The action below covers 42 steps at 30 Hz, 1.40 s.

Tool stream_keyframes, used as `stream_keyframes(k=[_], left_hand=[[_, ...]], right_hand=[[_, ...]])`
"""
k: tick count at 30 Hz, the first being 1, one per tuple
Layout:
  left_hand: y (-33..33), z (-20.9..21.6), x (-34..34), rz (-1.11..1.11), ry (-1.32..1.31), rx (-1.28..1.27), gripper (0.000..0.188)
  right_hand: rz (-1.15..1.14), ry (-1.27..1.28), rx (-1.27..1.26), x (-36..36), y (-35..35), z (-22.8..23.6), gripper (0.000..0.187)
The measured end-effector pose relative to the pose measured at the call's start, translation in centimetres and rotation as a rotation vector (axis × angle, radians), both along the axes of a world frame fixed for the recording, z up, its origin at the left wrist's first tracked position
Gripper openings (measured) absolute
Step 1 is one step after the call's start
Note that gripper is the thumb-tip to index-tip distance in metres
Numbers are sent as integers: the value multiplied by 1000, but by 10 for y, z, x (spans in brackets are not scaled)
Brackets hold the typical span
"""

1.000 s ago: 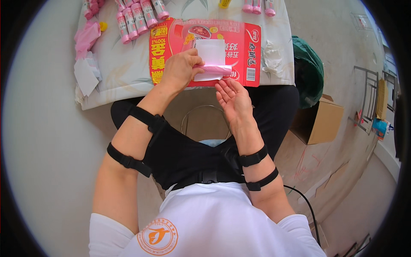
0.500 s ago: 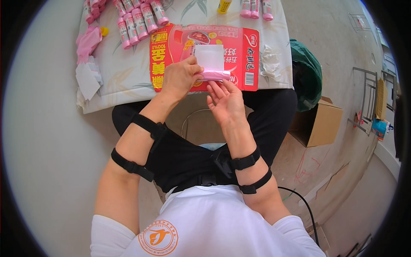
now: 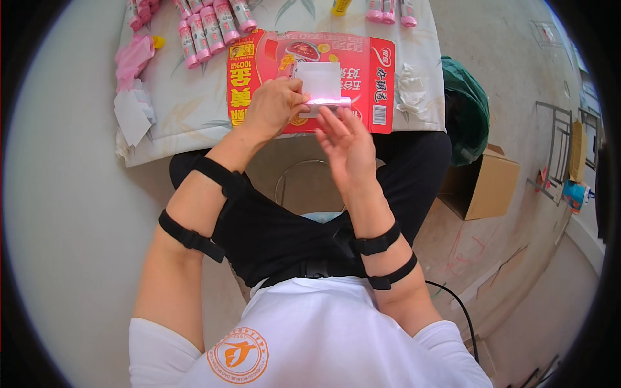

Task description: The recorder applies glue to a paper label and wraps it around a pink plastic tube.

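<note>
Left hand: the person's left hand (image 3: 275, 105) is narrowed to a pinch at the left end of a glossy pink plastic roll (image 3: 331, 101).
Right hand: the right hand (image 3: 351, 152) is spread wide, palm up, its fingertips at the roll's right end; whether they touch, I cannot tell.
Pink roll: just right of the left hand, across a rectangular white sheet (image 3: 321, 79).
Backing: flattened red printed cardboard (image 3: 359, 84) lies beneath the left hand on the white leaf-patterned tabletop (image 3: 184, 119).
Beyond the left hand: pink-capped cylindrical packs (image 3: 208, 35).
Left of the left hand: crumpled pink plastic (image 3: 134, 61).
Right of the right hand: a dark green bag (image 3: 467, 110).
</note>
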<state>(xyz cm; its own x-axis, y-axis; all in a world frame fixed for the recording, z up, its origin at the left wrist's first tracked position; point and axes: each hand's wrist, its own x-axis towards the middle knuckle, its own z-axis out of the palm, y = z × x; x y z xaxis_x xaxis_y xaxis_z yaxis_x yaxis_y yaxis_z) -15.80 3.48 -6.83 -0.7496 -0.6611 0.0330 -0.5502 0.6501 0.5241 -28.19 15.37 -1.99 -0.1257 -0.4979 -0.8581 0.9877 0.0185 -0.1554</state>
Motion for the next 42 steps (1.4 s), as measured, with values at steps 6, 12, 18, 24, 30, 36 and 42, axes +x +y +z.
stream_keyframes(k=[6, 12, 18, 24, 30, 36, 42], left_hand=[[-20, 14, -11, 105, -92, 639, 17], [-37, 1, -10, -205, -22, 341, 19], [-45, 3, -14, -233, -40, 328, 20], [-46, 11, -15, -173, -73, 342, 24], [17, 36, -20, -83, -117, -340, 34], [31, 13, -24, 14, -103, -362, 21], [16, 13, -27, -32, -75, -244, 12]], right_hand=[[777, 2447, -466, -31, 10, -28, 32], [994, 2675, -507, -45, -8, -53, 39], [1091, 2653, -567, -47, -21, -50, 36], [1072, 2647, -681, -50, -32, -54, 27], [1052, 2542, -659, -59, -34, -56, 22], [1086, 2426, -706, -61, -41, -56, 24], [1009, 2511, -586, -65, -37, -47, 29]])
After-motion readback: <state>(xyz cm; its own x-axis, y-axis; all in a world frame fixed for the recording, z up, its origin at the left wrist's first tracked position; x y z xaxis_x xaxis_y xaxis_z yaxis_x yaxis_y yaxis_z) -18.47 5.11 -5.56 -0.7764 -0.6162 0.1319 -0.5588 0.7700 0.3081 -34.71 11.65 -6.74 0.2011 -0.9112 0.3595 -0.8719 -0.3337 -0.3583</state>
